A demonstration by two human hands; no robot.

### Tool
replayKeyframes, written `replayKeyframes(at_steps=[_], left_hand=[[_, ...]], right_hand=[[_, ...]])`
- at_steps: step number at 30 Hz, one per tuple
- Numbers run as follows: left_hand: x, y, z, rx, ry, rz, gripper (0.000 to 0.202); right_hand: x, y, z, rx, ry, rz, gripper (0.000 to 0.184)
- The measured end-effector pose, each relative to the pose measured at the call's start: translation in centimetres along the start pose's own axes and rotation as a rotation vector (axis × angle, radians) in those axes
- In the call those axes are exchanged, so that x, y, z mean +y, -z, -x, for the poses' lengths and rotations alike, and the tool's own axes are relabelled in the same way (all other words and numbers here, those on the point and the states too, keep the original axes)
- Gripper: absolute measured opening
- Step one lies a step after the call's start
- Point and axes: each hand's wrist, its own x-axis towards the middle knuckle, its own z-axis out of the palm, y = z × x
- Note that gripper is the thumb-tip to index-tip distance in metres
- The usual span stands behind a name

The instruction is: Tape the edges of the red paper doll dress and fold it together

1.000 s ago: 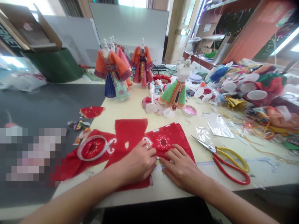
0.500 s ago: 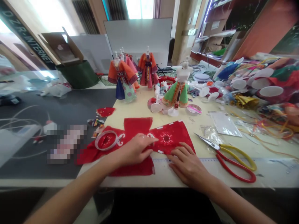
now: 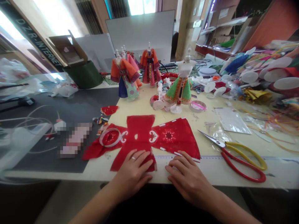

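A cross-shaped piece of red cloth [image 3: 141,126] with white patterns lies flat on the table, a small hole near its middle. My left hand [image 3: 135,168] rests flat on its near flap, fingers extended. At the near edge of its right panel, my right hand [image 3: 184,169] lies with fingers bent loosely, the tips at a short white strip [image 3: 177,153]. More white strips line that panel's edges. On the left panel sits a roll of clear tape [image 3: 110,137]. Neither hand grips anything that shows.
Scissors [image 3: 243,158] with red and yellow handles lie right of the cloth, beside a clear plastic bag [image 3: 216,132]. A ruler [image 3: 217,158] runs along the near edge. Dressed doll forms [image 3: 125,76] and one in a green skirt [image 3: 178,90] stand behind. Clutter fills the right.
My left hand has drawn back from the cloth's centre to its near flap, uncovering the middle and its hole. The right hand stays near the right panel's edge. The view has shifted slightly.
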Motion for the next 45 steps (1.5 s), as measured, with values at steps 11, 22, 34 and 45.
replayKeyframes(at_steps=[11,22,34,45], left_hand=[[0.0,-0.5,-0.1,0.074,0.02,-0.004,0.039],[-1.1,0.1,2.0,0.254,0.057,0.06,0.026],[-6.0,2.9,3.0,0.509,0.504,-0.397,0.035],[-10.5,4.1,5.2,0.258,0.555,-0.273,0.037]], right_hand=[[0.8,0.2,0.6,0.038,-0.014,0.026,0.02],[1.4,-0.5,0.9,0.098,-0.01,-0.006,0.02],[1.3,-0.1,0.6,0.036,-0.043,-0.012,0.02],[1.2,-0.1,0.7,0.065,-0.035,-0.036,0.021]])
